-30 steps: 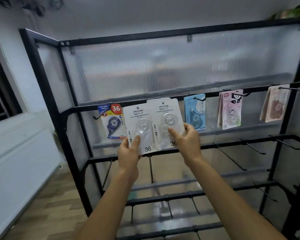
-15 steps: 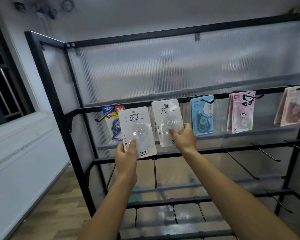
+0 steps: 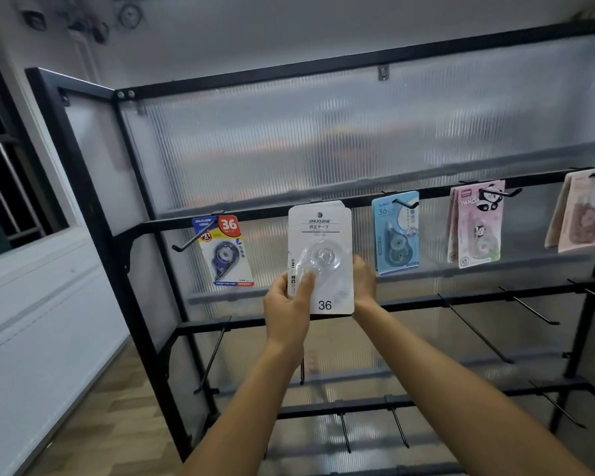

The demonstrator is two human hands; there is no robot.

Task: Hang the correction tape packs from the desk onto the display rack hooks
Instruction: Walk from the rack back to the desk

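A white correction tape pack (image 3: 323, 235) marked 36 is held upright in front of the black display rack (image 3: 145, 228), its top at the upper hook rail. More white packs sit stacked right behind it, only their edges showing. My left hand (image 3: 289, 304) grips the front pack's lower left, thumb on the clear blister. My right hand (image 3: 363, 281) holds the stack's right edge from behind. Whether the hook passes through the front pack's hole is hidden.
On the same rail hang a blue-and-red pack (image 3: 225, 252) at left, a light blue pack (image 3: 395, 231), pink panda packs (image 3: 476, 225) and beige packs (image 3: 579, 214) at right. Bare hooks (image 3: 474, 331) jut from the lower rails. A white counter (image 3: 31, 304) runs along the left.
My left hand has brought its white pack rightwards over the pack my right hand held at the hook. The two packs now overlap as one stack. The view has shifted left.
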